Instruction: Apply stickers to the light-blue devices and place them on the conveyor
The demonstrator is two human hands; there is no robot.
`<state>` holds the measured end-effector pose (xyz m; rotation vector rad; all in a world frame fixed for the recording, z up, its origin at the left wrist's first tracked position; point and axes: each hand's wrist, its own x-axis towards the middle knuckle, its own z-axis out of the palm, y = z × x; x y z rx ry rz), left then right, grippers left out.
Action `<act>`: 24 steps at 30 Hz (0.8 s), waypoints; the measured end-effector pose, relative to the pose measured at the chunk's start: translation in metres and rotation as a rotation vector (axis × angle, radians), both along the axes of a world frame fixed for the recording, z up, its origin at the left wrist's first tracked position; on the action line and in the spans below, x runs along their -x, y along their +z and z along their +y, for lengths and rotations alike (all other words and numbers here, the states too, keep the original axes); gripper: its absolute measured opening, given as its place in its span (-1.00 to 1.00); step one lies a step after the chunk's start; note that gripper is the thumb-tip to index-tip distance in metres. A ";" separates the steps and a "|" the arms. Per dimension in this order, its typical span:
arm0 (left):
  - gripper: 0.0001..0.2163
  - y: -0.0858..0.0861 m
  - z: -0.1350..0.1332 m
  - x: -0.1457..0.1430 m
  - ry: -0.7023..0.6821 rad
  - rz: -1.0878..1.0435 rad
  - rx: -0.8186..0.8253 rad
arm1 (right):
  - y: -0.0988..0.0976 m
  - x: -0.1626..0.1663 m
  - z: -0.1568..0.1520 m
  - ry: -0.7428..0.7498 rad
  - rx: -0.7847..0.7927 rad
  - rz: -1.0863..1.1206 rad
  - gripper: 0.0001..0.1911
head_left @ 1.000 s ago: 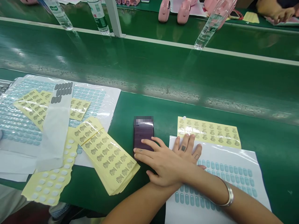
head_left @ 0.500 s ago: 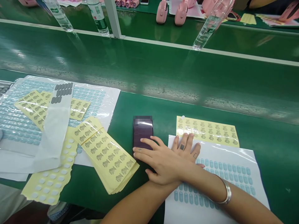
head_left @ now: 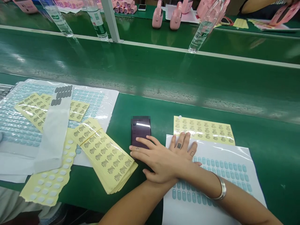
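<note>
looked paused: r hand [head_left: 158,161] splayed over smartphone [head_left: 141,132], l hand [head_left: 184,147] splayed on blue-sticker sheet [head_left: 231,168]; next prob needed uncrossing

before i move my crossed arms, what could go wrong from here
Your right hand lies partly over the dark rectangular phone, so pulling that hand back might drag the phone along. Your left hand is on the white sheet of pale blue oval stickers, which overlaps the yellow sheet of printed labels; sliding it could shift both. The shiny silver metal bracelet sits above those stickers, so it might catch one as the arm moves.
</note>
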<state>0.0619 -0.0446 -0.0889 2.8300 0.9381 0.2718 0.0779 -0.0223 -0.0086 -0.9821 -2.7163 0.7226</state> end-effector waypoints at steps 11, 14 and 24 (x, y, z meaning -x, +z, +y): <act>-0.47 0.018 0.004 0.010 -0.031 0.050 0.206 | -0.020 -0.007 0.021 -0.406 0.024 0.259 -0.51; -0.47 0.015 0.004 0.009 -0.028 0.049 0.206 | -0.020 -0.002 0.022 -0.295 0.025 0.168 -0.44; -0.43 0.017 0.007 0.009 -0.045 0.058 0.334 | -0.022 0.001 0.023 -0.282 0.040 0.115 -0.41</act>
